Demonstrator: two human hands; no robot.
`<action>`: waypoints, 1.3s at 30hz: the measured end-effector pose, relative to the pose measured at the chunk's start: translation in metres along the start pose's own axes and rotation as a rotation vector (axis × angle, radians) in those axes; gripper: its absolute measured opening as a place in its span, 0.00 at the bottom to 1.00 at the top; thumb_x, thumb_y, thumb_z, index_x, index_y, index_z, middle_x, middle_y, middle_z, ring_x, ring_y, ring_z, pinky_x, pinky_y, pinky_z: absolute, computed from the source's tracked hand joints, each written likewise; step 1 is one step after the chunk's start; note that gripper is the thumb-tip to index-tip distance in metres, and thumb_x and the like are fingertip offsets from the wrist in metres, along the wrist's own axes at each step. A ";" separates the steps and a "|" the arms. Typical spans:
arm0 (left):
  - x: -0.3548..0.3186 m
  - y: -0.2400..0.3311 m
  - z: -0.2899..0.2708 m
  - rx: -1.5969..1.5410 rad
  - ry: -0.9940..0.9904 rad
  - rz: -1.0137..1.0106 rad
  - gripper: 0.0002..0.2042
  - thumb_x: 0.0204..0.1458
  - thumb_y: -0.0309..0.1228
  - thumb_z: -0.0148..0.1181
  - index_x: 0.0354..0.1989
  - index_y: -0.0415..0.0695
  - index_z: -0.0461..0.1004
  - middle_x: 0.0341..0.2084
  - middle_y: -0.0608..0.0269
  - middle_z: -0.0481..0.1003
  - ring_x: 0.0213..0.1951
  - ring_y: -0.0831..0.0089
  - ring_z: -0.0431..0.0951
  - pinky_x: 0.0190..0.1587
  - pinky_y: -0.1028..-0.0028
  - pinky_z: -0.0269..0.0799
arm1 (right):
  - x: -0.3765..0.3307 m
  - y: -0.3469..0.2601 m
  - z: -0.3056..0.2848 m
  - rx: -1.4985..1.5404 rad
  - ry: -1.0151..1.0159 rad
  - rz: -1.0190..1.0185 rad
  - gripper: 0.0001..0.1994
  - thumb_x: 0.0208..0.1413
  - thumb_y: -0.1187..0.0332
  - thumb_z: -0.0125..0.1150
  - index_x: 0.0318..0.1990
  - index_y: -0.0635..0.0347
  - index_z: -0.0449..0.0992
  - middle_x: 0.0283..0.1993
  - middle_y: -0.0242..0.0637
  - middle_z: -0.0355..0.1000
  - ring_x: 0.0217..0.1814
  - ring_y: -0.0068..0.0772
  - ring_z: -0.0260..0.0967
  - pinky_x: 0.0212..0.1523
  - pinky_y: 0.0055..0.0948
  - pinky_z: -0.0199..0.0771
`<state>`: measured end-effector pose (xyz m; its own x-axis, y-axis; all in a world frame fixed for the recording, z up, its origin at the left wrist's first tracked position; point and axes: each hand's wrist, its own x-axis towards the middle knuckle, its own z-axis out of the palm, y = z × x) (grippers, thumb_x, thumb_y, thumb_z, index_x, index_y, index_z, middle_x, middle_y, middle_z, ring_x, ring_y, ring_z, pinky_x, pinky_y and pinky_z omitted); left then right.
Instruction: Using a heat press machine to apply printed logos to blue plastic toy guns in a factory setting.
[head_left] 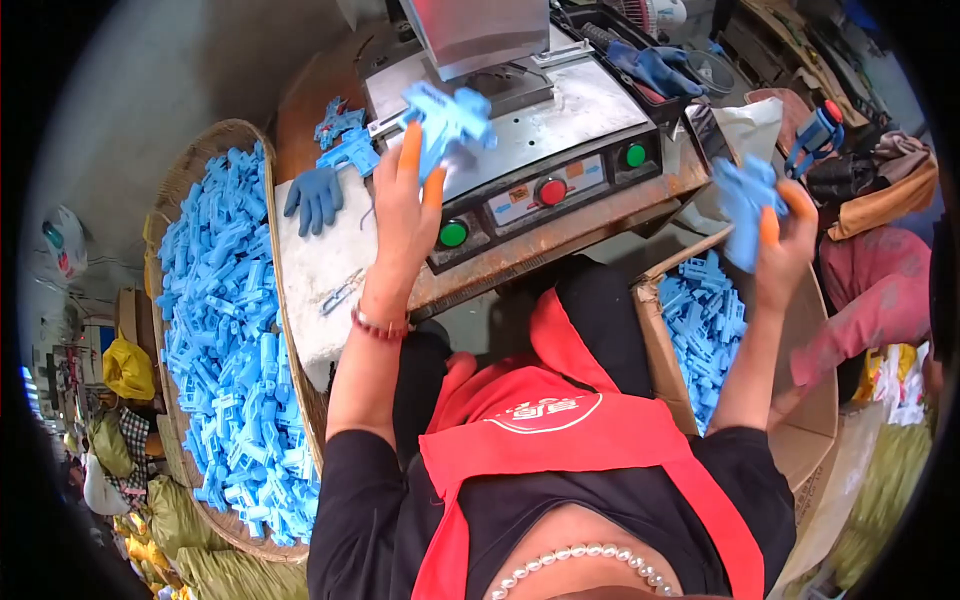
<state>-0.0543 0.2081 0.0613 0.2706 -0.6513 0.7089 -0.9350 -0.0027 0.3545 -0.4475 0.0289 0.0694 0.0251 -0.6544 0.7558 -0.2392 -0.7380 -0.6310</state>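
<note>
My left hand, with orange coverings on its fingers, holds up a light-blue plastic toy gun over the near left part of a machine's metal bed. At the right, my right hand is closed on another blue toy gun, slightly blurred, above an open cardboard box. Inside that box lie many similar blue pieces. A large woven basket on the left is heaped with blue toy guns. More blue pieces rest left of the machine.
The machine's front panel carries a red button between two green buttons. A metal head hangs above its bed. A blue glove lies on white cloth. Another person's pink-clothed leg is beside the box.
</note>
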 end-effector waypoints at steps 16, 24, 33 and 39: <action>0.025 -0.022 0.022 0.099 -0.223 0.133 0.28 0.46 0.38 0.62 0.58 0.47 0.66 0.52 0.50 0.69 0.53 0.50 0.67 0.52 0.56 0.63 | -0.008 0.114 0.138 -0.142 -0.677 0.331 0.43 0.45 0.50 0.68 0.61 0.73 0.58 0.60 0.55 0.63 0.64 0.43 0.58 0.62 0.32 0.55; -0.054 -0.046 -0.009 -0.037 -0.148 0.115 0.30 0.43 0.40 0.66 0.58 0.52 0.65 0.56 0.53 0.64 0.57 0.52 0.64 0.57 0.58 0.62 | -0.007 0.164 0.141 0.086 -0.630 0.321 0.29 0.52 0.61 0.65 0.59 0.66 0.64 0.54 0.42 0.68 0.55 0.31 0.64 0.57 0.26 0.59; -0.172 -0.314 -0.199 0.831 -0.137 -0.735 0.08 0.48 0.31 0.53 0.36 0.45 0.74 0.36 0.52 0.76 0.41 0.54 0.75 0.41 0.60 0.72 | -0.046 0.075 0.112 0.096 -0.377 0.452 0.21 0.60 0.72 0.53 0.60 0.65 0.63 0.57 0.42 0.66 0.58 0.32 0.63 0.58 0.29 0.62; -0.183 -0.416 -0.190 0.929 -0.464 -1.029 0.26 0.47 0.39 0.57 0.56 0.51 0.63 0.47 0.51 0.73 0.50 0.51 0.72 0.51 0.50 0.65 | -0.050 0.046 0.126 0.004 -0.422 0.322 0.20 0.60 0.72 0.52 0.60 0.65 0.64 0.56 0.42 0.66 0.58 0.32 0.64 0.58 0.27 0.62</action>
<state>0.3285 0.4721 -0.1000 0.9682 -0.2399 0.0715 -0.2352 -0.9696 -0.0675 -0.3376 0.0064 -0.0193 0.3392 -0.8571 0.3877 -0.2957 -0.4884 -0.8210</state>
